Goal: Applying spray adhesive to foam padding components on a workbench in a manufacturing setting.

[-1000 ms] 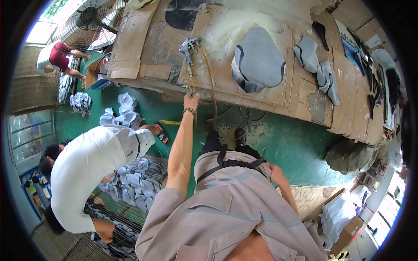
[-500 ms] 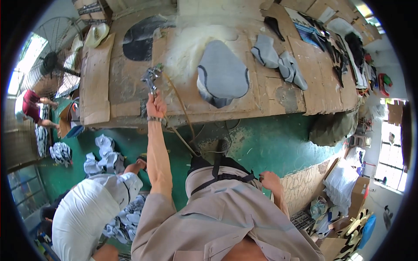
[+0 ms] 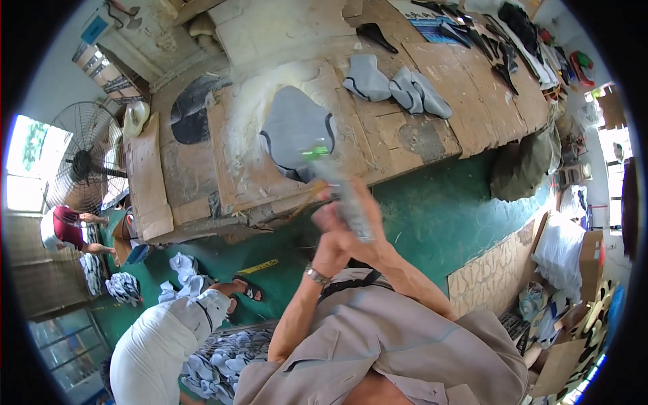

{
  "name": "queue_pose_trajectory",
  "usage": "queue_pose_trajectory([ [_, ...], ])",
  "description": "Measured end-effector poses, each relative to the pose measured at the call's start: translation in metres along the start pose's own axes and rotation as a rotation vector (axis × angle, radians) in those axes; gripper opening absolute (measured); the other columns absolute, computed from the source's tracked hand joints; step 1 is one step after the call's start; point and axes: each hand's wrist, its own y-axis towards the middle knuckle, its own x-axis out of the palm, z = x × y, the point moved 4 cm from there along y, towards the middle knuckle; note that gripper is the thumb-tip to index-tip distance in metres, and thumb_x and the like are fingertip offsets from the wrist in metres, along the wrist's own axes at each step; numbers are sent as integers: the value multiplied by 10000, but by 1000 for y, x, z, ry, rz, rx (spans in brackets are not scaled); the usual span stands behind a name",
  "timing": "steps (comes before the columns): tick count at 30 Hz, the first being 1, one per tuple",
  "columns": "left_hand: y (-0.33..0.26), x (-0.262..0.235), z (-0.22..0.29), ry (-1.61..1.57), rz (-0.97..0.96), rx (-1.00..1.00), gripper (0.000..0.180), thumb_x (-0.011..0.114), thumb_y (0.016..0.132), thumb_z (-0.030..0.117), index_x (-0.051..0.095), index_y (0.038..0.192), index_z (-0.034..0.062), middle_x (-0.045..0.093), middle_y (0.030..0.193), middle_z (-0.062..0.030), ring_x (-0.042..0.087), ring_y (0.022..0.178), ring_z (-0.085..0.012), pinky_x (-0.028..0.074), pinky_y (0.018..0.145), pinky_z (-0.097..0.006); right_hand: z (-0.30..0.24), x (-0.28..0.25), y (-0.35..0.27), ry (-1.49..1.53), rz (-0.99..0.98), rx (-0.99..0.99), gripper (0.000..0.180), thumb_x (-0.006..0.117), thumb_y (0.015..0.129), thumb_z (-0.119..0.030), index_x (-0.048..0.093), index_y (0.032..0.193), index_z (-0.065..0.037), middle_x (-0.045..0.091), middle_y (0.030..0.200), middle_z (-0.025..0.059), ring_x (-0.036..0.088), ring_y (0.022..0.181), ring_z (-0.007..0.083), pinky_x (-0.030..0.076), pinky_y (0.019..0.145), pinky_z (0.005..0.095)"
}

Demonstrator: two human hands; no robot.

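Both my hands are brought together in front of my waist, close to the table's near edge. Between them is a spray gun (image 3: 351, 209), smeared by motion, its green-tipped end pointing toward the table. My left hand (image 3: 331, 244), with a watch at the wrist, closes about its near side, and my right hand (image 3: 369, 226) wraps it from the right. Blur hides exactly how the fingers sit. A yellowish hose (image 3: 307, 201) trails beside the hands. Just beyond them a grey padded fabric cover (image 3: 295, 121) with dark edging lies on the table, partly behind the gun.
Cardboard covers the worktable (image 3: 378, 145). On its right are folded grey covers (image 3: 412, 93) and black saddle-shaped pieces (image 3: 376, 36). A large fan (image 3: 82, 162) stands left. A co-worker in white (image 3: 158, 344) bends over fabric piles (image 3: 226, 361) at lower left; another person (image 3: 64, 227) is farther left.
My left hand has drawn the spray gun from the table toward my body. My right hand has come up from my side to meet it. The view has turned.
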Motion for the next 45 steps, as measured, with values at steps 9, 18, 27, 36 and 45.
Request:
queue_pose_trajectory([
  [9, 112, -90, 74, 1217, 345, 454, 484, 876, 706, 182, 742, 1167, 120, 702, 1157, -93, 615, 1167, -334, 492, 996, -461, 7, -190, -49, -150, 144, 160, 181, 675, 895, 30, 707, 1073, 41, 684, 1020, 80, 619, 808, 121, 485, 696, 250],
  [18, 222, -189, 41, 1453, 34, 22, 189, 868, 732, 286, 840, 891, 187, 677, 1220, -15, 582, 1244, -235, 444, 1053, -434, -9, -230, -118, -459, 109, 55, 290, 641, 819, 26, 720, 1096, 56, 688, 1039, 154, 667, 827, 242, 512, 732, 315],
  [27, 290, -211, 32, 1331, -414, -253, 307, 816, 753, 343, 819, 888, 68, 769, 780, -109, 722, 724, -239, 548, 695, -372, -46, -165, -179, -187, 84, 431, 644, 692, 890, -70, 527, 1512, -37, 678, 1149, 122, 643, 1012, 207, 504, 900, 315],
  [36, 283, -200, 43, 1359, -495, -207, 318, 813, 778, 344, 822, 940, 71, 784, 852, -115, 740, 780, -235, 569, 743, -365, -101, -103, -197, -455, 88, 465, 662, 685, 871, 8, 522, 1512, -17, 697, 1149, 180, 664, 983, 253, 510, 914, 332],
  [45, 276, -200, 48, 1360, -474, -202, 372, 817, 788, 378, 820, 980, 59, 795, 925, -132, 748, 841, -249, 570, 788, -373, -123, -91, -170, -306, -303, 227, 746, 684, 786, -67, 512, 1509, 0, 641, 1016, 185, 657, 863, 347, 525, 800, 368],
])
